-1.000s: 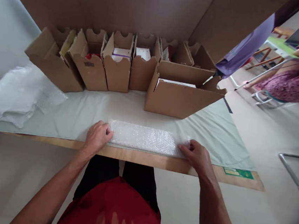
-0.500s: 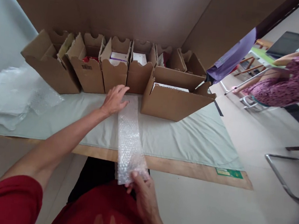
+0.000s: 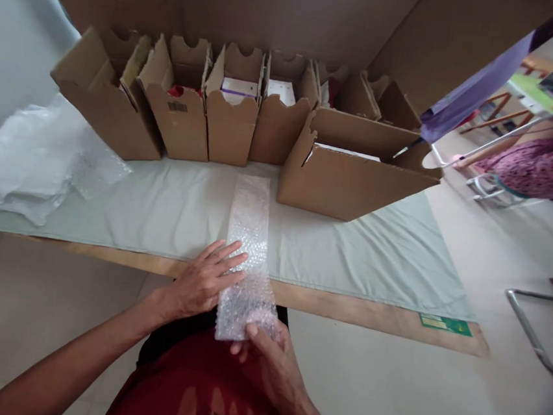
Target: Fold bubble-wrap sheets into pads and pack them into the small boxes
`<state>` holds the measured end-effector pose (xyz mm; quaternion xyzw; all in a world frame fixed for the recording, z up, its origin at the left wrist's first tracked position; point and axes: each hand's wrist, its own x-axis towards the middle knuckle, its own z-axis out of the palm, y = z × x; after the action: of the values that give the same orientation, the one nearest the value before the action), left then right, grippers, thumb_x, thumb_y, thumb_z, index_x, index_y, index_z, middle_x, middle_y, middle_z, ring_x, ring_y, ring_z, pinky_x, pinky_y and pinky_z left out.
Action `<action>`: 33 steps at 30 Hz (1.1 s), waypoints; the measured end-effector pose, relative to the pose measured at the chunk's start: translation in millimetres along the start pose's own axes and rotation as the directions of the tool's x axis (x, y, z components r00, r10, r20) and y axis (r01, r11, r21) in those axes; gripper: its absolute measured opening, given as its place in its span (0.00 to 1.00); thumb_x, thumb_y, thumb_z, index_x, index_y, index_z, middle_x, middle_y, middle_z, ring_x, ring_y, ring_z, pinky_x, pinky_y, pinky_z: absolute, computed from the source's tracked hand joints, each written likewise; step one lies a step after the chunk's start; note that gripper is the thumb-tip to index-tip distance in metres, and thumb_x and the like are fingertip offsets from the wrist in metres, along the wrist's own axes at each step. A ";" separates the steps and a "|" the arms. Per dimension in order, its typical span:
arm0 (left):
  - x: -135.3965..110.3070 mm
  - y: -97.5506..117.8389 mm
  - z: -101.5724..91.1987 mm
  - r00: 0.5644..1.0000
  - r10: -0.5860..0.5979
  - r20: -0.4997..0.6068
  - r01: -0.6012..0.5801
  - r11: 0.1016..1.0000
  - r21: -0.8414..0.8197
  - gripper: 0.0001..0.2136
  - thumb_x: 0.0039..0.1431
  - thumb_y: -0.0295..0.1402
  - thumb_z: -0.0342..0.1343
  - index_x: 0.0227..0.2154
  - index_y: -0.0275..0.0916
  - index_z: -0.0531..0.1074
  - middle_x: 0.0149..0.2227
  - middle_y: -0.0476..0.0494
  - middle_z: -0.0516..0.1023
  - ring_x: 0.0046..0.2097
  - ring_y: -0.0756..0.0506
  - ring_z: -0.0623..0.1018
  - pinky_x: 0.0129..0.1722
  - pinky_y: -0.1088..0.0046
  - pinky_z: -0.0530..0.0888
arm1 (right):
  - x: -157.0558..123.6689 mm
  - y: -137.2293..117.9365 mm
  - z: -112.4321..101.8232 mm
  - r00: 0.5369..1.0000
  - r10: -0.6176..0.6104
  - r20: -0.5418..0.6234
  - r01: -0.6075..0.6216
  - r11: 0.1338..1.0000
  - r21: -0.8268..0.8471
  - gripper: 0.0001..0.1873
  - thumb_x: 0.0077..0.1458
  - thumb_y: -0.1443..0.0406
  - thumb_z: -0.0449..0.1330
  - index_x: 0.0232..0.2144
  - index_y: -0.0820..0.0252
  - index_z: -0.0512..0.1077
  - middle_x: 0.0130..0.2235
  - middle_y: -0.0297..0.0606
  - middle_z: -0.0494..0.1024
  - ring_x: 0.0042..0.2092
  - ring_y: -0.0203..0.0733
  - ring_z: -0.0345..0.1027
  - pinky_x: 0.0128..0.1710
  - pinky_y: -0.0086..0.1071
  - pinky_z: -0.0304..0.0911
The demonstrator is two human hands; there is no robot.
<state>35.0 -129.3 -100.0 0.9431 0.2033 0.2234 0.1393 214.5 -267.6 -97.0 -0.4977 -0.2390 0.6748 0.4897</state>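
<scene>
A long strip of bubble wrap lies lengthwise away from me on the pale green cloth, its near end hanging over the table's wooden edge. My left hand rests flat on the strip's left side near the table edge, fingers stretched out. Below the edge, my right hand pinches the strip's near end between thumb and fingers.
A row of open cardboard boxes stands at the back of the table, with a wider low box at the right. Crumpled plastic sheeting lies at the left. A seated person in a patterned garment is at the far right.
The strip was turned from crosswise to lengthwise. My left hand has since slid back from the strip's far end to near the table edge. My right hand stays on the near end.
</scene>
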 end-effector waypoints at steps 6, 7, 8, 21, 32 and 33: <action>10.7 -12.8 -3.4 0.990 -0.143 -0.018 0.131 0.943 -0.305 0.11 0.64 0.25 0.50 0.42 0.40 0.76 0.41 0.45 0.85 0.45 0.44 0.83 0.60 0.57 0.70 | -1.6 -31.6 -37.1 0.915 -0.399 -0.055 0.319 0.801 -0.506 0.21 0.47 0.48 0.73 0.38 0.53 0.78 0.36 0.40 0.82 0.36 0.46 0.73 0.39 0.39 0.69; 12.0 -13.5 -5.3 0.985 -0.174 0.004 0.166 0.932 -0.323 0.10 0.64 0.24 0.49 0.38 0.40 0.76 0.38 0.46 0.85 0.41 0.45 0.82 0.57 0.60 0.71 | 2.6 -38.3 -43.1 0.876 -0.475 -0.084 0.327 0.713 -0.620 0.21 0.48 0.51 0.73 0.41 0.52 0.78 0.42 0.42 0.82 0.41 0.48 0.74 0.43 0.41 0.70; 14.0 -14.3 -7.2 0.978 -0.205 0.031 0.204 0.921 -0.331 0.10 0.63 0.25 0.49 0.35 0.40 0.75 0.34 0.47 0.83 0.39 0.46 0.80 0.52 0.62 0.72 | 8.2 -44.5 -47.2 0.849 -0.520 -0.088 0.321 0.642 -0.696 0.24 0.48 0.53 0.72 0.47 0.51 0.77 0.49 0.44 0.81 0.46 0.50 0.74 0.46 0.43 0.70; 37.5 -22.3 -6.5 0.733 -0.664 0.150 0.581 0.496 -0.645 0.15 0.59 0.42 0.57 0.44 0.38 0.70 0.24 0.55 0.69 0.26 0.50 0.68 0.28 0.75 0.66 | 89.9 -39.0 -15.2 0.906 -0.415 -0.080 0.292 0.752 -0.591 0.15 0.57 0.53 0.61 0.37 0.59 0.74 0.32 0.36 0.78 0.32 0.41 0.70 0.33 0.33 0.66; 26.2 -15.5 27.4 0.727 -0.589 -0.353 0.600 0.795 -0.093 0.19 0.62 0.27 0.54 0.56 0.36 0.70 0.32 0.44 0.79 0.37 0.42 0.77 0.42 0.66 0.74 | 110.2 -51.3 -2.4 0.866 -0.486 -0.119 0.145 0.471 -0.870 0.37 0.56 0.56 0.56 0.63 0.69 0.61 0.25 0.29 0.70 0.27 0.41 0.65 0.31 0.33 0.57; 26.1 -15.5 28.0 0.741 -0.568 -0.358 0.596 0.802 -0.038 0.18 0.62 0.27 0.54 0.55 0.35 0.71 0.32 0.44 0.79 0.37 0.41 0.77 0.42 0.65 0.74 | 111.7 -51.4 -1.4 0.866 -0.485 -0.120 0.130 0.450 -0.883 0.38 0.56 0.56 0.55 0.65 0.70 0.60 0.24 0.29 0.69 0.27 0.41 0.65 0.30 0.33 0.57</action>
<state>64.7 -108.9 -120.2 0.7813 0.5175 0.3255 0.1260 234.7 -146.6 -104.8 -0.7324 -0.5333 0.2638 0.3310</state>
